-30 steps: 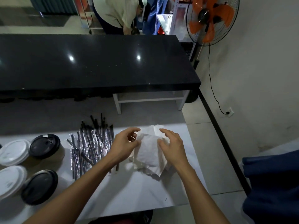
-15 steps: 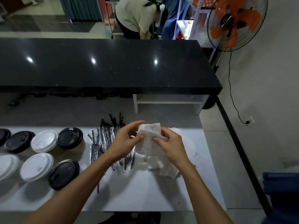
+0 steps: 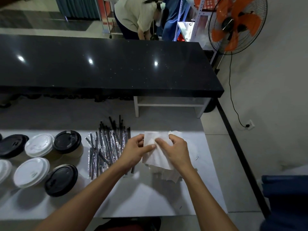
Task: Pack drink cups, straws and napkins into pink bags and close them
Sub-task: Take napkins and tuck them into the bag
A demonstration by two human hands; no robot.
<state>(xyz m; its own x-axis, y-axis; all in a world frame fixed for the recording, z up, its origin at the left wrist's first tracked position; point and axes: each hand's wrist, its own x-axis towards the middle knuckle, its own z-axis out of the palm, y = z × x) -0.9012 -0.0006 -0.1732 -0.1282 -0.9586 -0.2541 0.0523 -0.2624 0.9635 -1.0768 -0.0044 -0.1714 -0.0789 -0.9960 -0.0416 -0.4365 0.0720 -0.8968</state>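
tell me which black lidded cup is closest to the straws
The black-lidded cup in the back row, right beside the pile of wrapped straws. The other black lids sit farther left or nearer the table's front edge.

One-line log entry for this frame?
step: napkin pick | left hand: pinching napkin | right hand: pinching napkin | straws: untouched | bags: not visible

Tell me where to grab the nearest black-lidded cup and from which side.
Take the nearest black-lidded cup by its side wall just under the lid, coming from its right, the side facing the wrapped straws. That side looks open, while a white-lidded cup crowds its left. The cup stands upright, and a grip on the lid alone might pop it off.
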